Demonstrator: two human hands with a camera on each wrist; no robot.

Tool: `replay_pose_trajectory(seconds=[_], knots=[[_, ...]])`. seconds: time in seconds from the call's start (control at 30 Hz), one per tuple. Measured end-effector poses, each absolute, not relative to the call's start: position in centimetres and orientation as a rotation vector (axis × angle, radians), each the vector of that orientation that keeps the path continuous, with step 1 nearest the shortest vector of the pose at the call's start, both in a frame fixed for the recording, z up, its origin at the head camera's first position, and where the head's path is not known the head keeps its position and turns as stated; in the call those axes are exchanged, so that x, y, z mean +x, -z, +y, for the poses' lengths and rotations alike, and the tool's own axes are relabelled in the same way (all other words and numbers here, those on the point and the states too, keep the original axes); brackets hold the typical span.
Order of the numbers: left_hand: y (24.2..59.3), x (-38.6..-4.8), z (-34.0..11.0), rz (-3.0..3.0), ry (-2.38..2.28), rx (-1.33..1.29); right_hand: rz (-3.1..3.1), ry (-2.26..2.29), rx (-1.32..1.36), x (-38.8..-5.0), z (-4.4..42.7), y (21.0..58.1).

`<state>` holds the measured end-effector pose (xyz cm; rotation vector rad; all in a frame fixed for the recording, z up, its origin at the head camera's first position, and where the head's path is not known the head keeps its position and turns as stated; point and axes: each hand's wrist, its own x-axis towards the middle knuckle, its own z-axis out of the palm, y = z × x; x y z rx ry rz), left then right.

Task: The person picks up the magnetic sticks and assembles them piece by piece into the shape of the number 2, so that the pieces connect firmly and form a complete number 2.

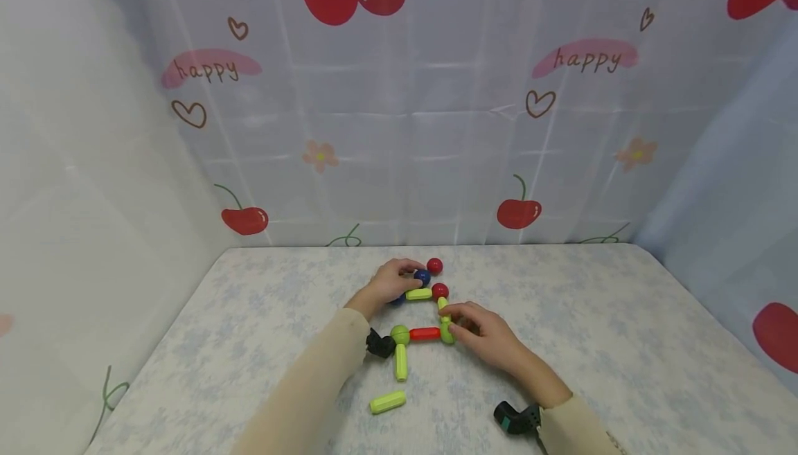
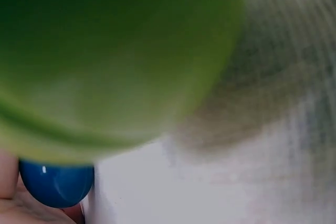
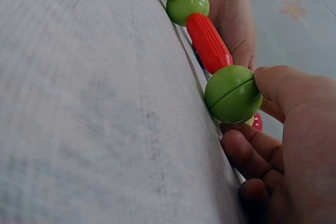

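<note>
My left hand [image 1: 391, 282] grips a blue ball [image 1: 422, 277] between thumb and fingers at the far side of the table. Under that hand, a second blue ball [image 1: 397, 299] is partly hidden; a yellow-green rod [image 1: 419, 294] runs from it to a red ball [image 1: 440, 291]. My right hand [image 1: 486, 334] holds a green ball [image 3: 233, 94] at the near right corner, its thumb against it. Another yellow-green rod [image 1: 442, 302] joins this ball to the red one. A red rod [image 1: 425, 334] links it to another green ball [image 1: 400, 334], which fills much of the left wrist view.
A yellow-green rod [image 1: 401, 363] points toward me from the left green ball. Nearer still, a loose yellow-green rod [image 1: 388, 402] lies on the pale patterned table [image 1: 249, 372]. Beyond the left fingers sits a loose red ball [image 1: 434, 266]. A printed curtain [image 1: 411, 129] hangs behind.
</note>
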<state>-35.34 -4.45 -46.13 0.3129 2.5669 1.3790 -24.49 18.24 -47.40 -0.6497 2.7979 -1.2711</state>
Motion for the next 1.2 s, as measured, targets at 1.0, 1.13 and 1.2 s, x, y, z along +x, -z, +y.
replay_pose_trajectory(seconds=[1.0,1.13,1.2], knots=[[45.6,-31.4,-8.2,2.271,-2.059,-0.079,2.804,1.241,-0.676,-24.4,18.3,47.2],[45.6,-29.4,-9.0,2.306,-2.017,-0.086,2.810,1.241,-0.651,-24.4,18.1,47.1],[45.5,-28.4,-9.3,2.319,-1.980,-0.066,2.823,1.239,-0.647,-24.4,18.0,47.1]])
